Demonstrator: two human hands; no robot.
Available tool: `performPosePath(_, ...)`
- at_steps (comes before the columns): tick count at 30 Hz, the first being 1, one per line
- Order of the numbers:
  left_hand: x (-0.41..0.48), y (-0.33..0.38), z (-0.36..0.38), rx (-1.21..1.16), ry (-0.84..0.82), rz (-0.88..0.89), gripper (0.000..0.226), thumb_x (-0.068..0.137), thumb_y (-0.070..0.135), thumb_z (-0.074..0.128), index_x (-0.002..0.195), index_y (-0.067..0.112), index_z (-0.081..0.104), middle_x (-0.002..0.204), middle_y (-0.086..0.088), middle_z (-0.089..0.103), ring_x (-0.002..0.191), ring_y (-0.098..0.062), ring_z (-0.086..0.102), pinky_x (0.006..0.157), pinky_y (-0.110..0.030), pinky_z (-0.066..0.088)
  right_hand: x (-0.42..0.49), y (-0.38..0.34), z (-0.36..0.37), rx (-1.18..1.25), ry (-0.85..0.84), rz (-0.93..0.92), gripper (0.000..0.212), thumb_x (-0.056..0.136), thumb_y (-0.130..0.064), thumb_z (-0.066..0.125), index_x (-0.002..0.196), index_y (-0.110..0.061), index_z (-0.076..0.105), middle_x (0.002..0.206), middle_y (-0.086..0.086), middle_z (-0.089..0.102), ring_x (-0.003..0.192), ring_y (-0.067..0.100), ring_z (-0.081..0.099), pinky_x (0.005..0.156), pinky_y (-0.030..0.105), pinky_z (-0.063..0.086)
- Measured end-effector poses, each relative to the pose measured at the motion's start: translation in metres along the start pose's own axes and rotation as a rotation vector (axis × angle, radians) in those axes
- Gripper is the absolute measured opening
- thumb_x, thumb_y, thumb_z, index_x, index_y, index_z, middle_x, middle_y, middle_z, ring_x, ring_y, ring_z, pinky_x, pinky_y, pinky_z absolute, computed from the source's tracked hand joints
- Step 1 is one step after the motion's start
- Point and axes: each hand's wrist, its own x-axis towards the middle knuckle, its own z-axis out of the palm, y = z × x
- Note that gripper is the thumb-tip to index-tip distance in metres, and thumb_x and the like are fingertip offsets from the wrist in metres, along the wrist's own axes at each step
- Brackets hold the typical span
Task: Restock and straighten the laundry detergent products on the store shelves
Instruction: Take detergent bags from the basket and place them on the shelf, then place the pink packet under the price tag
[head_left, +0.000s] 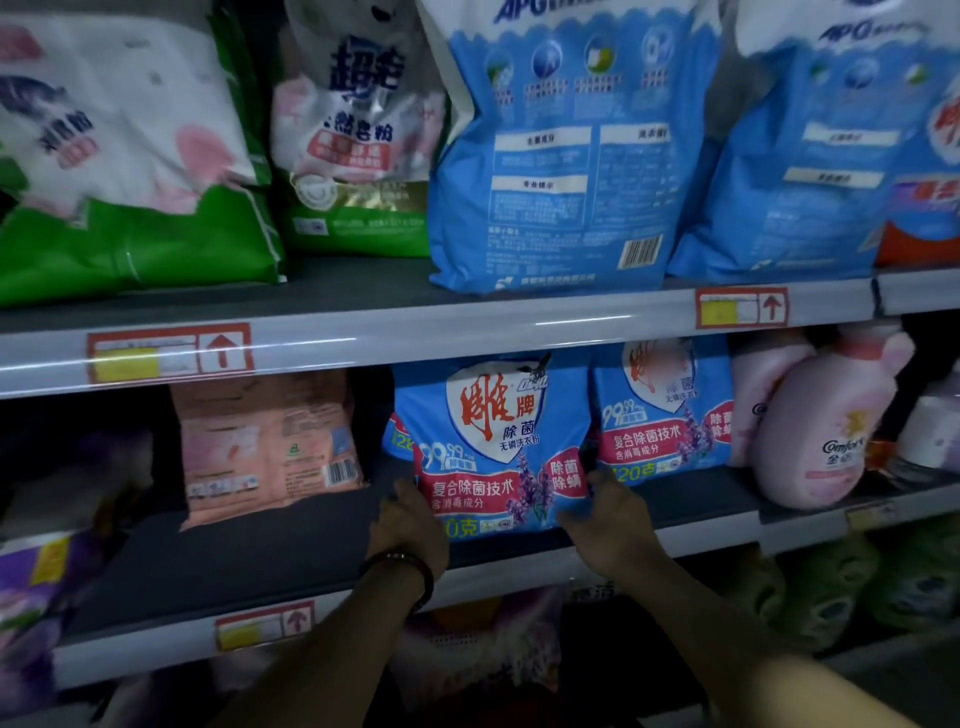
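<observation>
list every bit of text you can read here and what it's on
"雕牌", "除菌", "复合除菌技术", "含消毒成分": blue detergent bag, middle shelf.
"Comfort": pink bottle.
"APG": large blue bag, upper shelf.
"超能": green and white bag.
Shelf price tags and the bags' fine print: too blurred to read.

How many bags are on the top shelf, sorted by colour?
Green-and-white bags: 2
Blue bags: 2
Orange-red bag, cut off at the right edge: 1
Total: 5
</observation>
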Motion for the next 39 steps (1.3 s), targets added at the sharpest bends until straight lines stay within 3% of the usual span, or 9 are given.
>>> performPosePath(5, -0.026, -0.04, -0.03, 0.165, -0.036, 0.102, 0.043, 0.092, 0.035, 0.061, 0.134, 0.024, 0.059, 0.138, -0.01, 0.063, 0.128, -0.034, 0.061, 0.11, -0.043, 0.048, -0.035, -0.019, -0.017, -0.02, -0.064, -0.095, 0.015, 0.096, -0.027, 0.073, 0.101, -0.026, 0.059, 0.097, -0.006, 0.062, 0.097, 0.018, 0.066, 0.067, 0.021, 0.046)
performPosePath(8, -0.037, -0.069, -0.062, 0.189, -0.024, 0.098, 0.041, 0.091, 0.038, 0.063, 0.131, 0.03, 0.064, 0.137, -0.003, 0.065, 0.126, -0.026, 0.063, 0.109, -0.032, 0.046, -0.059, -0.045, -0.008, -0.029, -0.111, -0.235, 0.013, 0.098, -0.018, 0.07, 0.093, -0.023, 0.06, 0.087, -0.011, 0.06, 0.085, 0.007, 0.063, 0.063, 0.01, 0.042)
performPosePath(11, -0.044, -0.102, -0.092, 0.21, 0.014, 0.086, 0.033, 0.093, 0.041, 0.058, 0.122, 0.03, 0.068, 0.125, 0.001, 0.072, 0.112, -0.021, 0.069, 0.096, -0.027, 0.052, -0.073, -0.071, 0.021, -0.028, -0.197, -0.325, 0.006, 0.097, -0.02, 0.07, 0.102, -0.017, 0.066, 0.094, -0.005, 0.069, 0.088, 0.005, 0.065, 0.08, 0.027, 0.055)
performPosePath(18, -0.043, -0.158, -0.137, 0.089, 0.135, -0.001, 0.035, 0.096, 0.037, 0.067, 0.127, 0.021, 0.068, 0.132, -0.004, 0.069, 0.122, -0.027, 0.065, 0.094, -0.029, 0.048, -0.088, -0.146, 0.108, 0.014, -0.334, -0.397, 0.047, 0.1, -0.03, 0.07, 0.145, -0.02, 0.06, 0.14, 0.003, 0.067, 0.125, 0.014, 0.064, 0.105, 0.025, 0.05)
performPosePath(24, 0.002, -0.179, -0.156, -0.141, 0.281, -0.073, 0.056, 0.087, 0.03, 0.081, 0.136, 0.014, 0.059, 0.133, -0.013, 0.065, 0.122, -0.035, 0.063, 0.1, -0.04, 0.05, -0.071, -0.194, 0.174, -0.051, -0.357, -0.418, 0.064, 0.1, -0.034, 0.066, 0.159, -0.023, 0.043, 0.156, 0.007, 0.056, 0.144, 0.026, 0.052, 0.118, 0.035, 0.043)
performPosePath(27, 0.038, -0.191, -0.161, -0.254, 0.308, -0.107, 0.069, 0.075, 0.051, 0.08, 0.134, 0.022, 0.059, 0.131, -0.007, 0.067, 0.115, -0.029, 0.068, 0.096, -0.042, 0.058, -0.062, -0.207, 0.2, -0.037, -0.335, -0.44, 0.073, 0.096, -0.031, 0.07, 0.161, -0.023, 0.037, 0.166, 0.005, 0.041, 0.153, 0.025, 0.038, 0.125, 0.034, 0.034)
performPosePath(31, 0.083, -0.204, -0.162, -0.328, 0.246, -0.136, 0.045, 0.076, 0.044, 0.079, 0.116, 0.025, 0.071, 0.117, -0.002, 0.076, 0.106, -0.028, 0.072, 0.09, -0.044, 0.061, -0.045, -0.225, 0.232, -0.06, -0.314, -0.46, 0.087, 0.096, -0.03, 0.07, 0.167, -0.014, 0.021, 0.177, 0.006, 0.01, 0.164, 0.023, 0.008, 0.132, 0.03, 0.014)
performPosePath(34, 0.115, -0.222, -0.153, -0.401, 0.213, -0.212, 0.083, 0.057, 0.063, 0.081, 0.129, 0.025, 0.062, 0.126, 0.004, 0.07, 0.112, -0.026, 0.069, 0.099, -0.044, 0.058, -0.037, -0.24, 0.248, -0.069, -0.313, -0.441, 0.089, 0.095, -0.033, 0.071, 0.166, -0.016, 0.02, 0.177, 0.006, -0.001, 0.163, 0.028, 0.0, 0.132, 0.033, 0.01)
performPosePath(39, 0.118, -0.216, -0.16, -0.58, 0.198, -0.216, 0.058, 0.07, 0.029, 0.095, 0.121, 0.016, 0.073, 0.113, 0.002, 0.075, 0.106, -0.021, 0.071, 0.097, -0.032, 0.054, -0.039, -0.24, 0.255, -0.084, -0.363, -0.407, 0.101, 0.089, -0.04, 0.076, 0.167, -0.024, 0.015, 0.176, -0.003, -0.018, 0.163, 0.026, -0.011, 0.132, 0.036, 0.012)
